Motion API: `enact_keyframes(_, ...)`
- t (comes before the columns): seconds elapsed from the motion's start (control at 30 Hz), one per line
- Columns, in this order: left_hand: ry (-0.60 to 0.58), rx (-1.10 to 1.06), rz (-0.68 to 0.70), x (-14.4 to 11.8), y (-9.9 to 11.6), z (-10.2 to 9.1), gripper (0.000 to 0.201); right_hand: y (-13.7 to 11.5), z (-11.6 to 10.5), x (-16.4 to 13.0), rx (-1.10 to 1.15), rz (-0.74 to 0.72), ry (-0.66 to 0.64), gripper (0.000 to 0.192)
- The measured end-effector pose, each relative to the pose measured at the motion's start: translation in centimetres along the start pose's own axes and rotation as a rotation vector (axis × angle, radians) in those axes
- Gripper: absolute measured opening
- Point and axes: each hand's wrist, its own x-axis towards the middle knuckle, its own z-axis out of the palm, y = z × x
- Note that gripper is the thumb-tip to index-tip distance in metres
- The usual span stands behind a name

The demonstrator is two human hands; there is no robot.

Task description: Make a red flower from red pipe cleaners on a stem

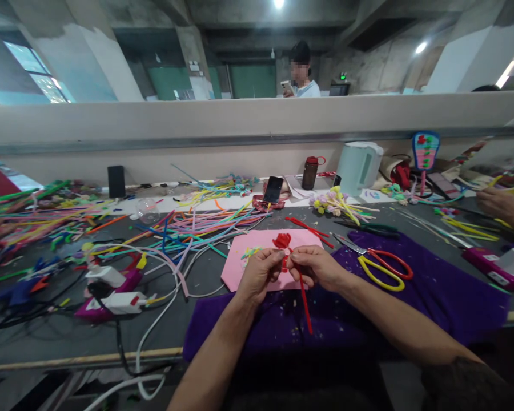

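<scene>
Between my two hands is a red pipe cleaner flower [281, 240], its looped head pointing away from me. My left hand [260, 273] pinches its left side just below the head. Thumb and fingers of my right hand [314, 266] are closed on the right side, where a long red pipe cleaner end [305, 305] hangs down toward me. Both hands are over a pink sheet [235, 268] lying partly on a purple cloth [223, 325]. Small yellow and green scraps lie on the sheet by my left hand. Scissors [383, 264] with red and yellow handles rest right of the sheet.
Loose colored pipe cleaners [188, 225] spread across the left. A purple power strip [107, 294] with cables sits at the left front. A phone [273, 189], brown bottle [309, 173] and pale green kettle [358, 168] stand behind. Other people's hands are at both edges.
</scene>
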Motion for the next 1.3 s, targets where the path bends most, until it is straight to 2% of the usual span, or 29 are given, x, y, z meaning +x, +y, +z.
enact_keyframes(0.13,-0.033,0.028,-0.017,-0.2,0.2,0.2,0.032,-0.2,-0.2,0.1,0.049,-0.015,0.016,0.023)
enact_keyframes(0.27,0.009,0.011,-0.038,-0.2,0.2,0.4,0.032,-0.1,-0.6,0.3,0.087,-0.015,-0.019,0.024)
enact_keyframes(0.33,0.006,-0.019,-0.042,-0.2,0.1,0.4,0.027,0.0,-0.7,0.4,0.107,-0.015,-0.045,0.024)
enact_keyframes(0.43,-0.017,-0.105,-0.079,0.0,-0.2,0.4,0.033,0.1,-0.5,0.4,0.124,-0.003,-0.074,0.024)
enact_keyframes(0.5,-0.01,-0.146,-0.092,0.1,-0.4,0.5,0.03,0.2,-0.3,0.3,0.116,0.013,-0.082,0.025)
enact_keyframes(0.6,0.006,-0.157,-0.068,0.2,-0.6,0.6,0.025,0.3,-0.2,0.3,0.101,0.032,-0.082,0.026)
enact_keyframes(0.77,0.049,-0.171,-0.041,0.2,-0.7,0.6,0.029,0.4,-0.1,0.2,0.078,0.06,-0.07,0.027)
enact_keyframes(0.97,-0.013,-0.151,-0.05,0.3,-1.0,0.6,0.03,0.7,0.0,0.3,0.051,0.062,-0.096,0.028)
enact_keyframes(1.3,0.018,-0.169,-0.044,0.4,-1.1,0.6,0.027,0.8,0.0,0.3,0.046,0.076,-0.112,0.028)
